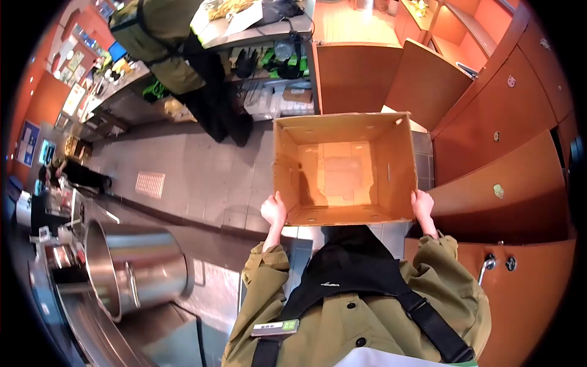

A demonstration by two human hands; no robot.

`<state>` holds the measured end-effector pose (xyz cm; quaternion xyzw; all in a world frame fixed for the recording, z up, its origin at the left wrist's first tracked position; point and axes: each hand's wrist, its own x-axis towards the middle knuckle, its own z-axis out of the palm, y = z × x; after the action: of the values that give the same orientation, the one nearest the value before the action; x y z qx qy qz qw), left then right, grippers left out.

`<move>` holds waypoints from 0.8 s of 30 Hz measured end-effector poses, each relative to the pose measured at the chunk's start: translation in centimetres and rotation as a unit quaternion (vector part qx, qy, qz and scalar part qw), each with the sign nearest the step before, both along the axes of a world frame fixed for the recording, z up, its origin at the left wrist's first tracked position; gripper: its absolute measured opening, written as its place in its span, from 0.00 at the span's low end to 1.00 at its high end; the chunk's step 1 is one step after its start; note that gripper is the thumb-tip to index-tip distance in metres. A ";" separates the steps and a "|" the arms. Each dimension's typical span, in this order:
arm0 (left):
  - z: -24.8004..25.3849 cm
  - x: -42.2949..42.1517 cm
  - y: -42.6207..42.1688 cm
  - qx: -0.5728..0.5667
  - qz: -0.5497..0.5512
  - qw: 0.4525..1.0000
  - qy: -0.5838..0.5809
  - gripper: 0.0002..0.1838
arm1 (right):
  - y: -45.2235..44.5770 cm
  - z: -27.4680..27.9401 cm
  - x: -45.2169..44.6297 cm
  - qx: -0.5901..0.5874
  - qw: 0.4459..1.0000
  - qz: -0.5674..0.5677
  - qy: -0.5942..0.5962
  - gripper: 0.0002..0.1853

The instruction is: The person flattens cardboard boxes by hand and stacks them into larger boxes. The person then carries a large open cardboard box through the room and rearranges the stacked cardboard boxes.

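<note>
A cardboard box point(397, 165) with an open top is held out in front of my body, and its bare bottom shows inside. My left hand point(274, 209) is closed on its near left corner. On the opposite side, my right hand point(422, 205) grips the near right corner. Both thumbs point up along the outer walls, while the other fingers are curled and partly hidden. Below the box hang my black apron point(348, 263) and olive sleeves.
A large steel pot point(147, 269) stands at the lower left. Ahead, a person point(183, 61) works at a counter with loaded shelves point(269, 67). Another person point(79, 174) is far left. Wooden cabinets and a door point(507, 189) line the right. Grey tiles point(202, 159) cover the floor.
</note>
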<state>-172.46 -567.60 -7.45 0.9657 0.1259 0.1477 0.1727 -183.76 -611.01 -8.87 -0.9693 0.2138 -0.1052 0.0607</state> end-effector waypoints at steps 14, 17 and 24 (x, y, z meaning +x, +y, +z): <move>-12.5 35.2 -3.1 0.107 0.001 0.992 0.066 0.21 | -2.9 -13.5 35.8 0.116 0.991 0.052 0.033 0.13; -13.8 40.2 -3.9 0.072 0.032 0.989 0.128 0.22 | -2.3 -16.9 40.0 0.140 0.988 0.041 0.047 0.14; -22.0 45.6 0.8 -0.240 0.038 0.941 0.235 0.20 | 2.7 -20.6 44.7 0.089 0.986 -0.027 0.141 0.12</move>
<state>-126.88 -566.78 -29.49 0.8973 0.2309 -0.1121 0.3591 -139.09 -608.30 -29.52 -0.9591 0.2548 0.0500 0.1130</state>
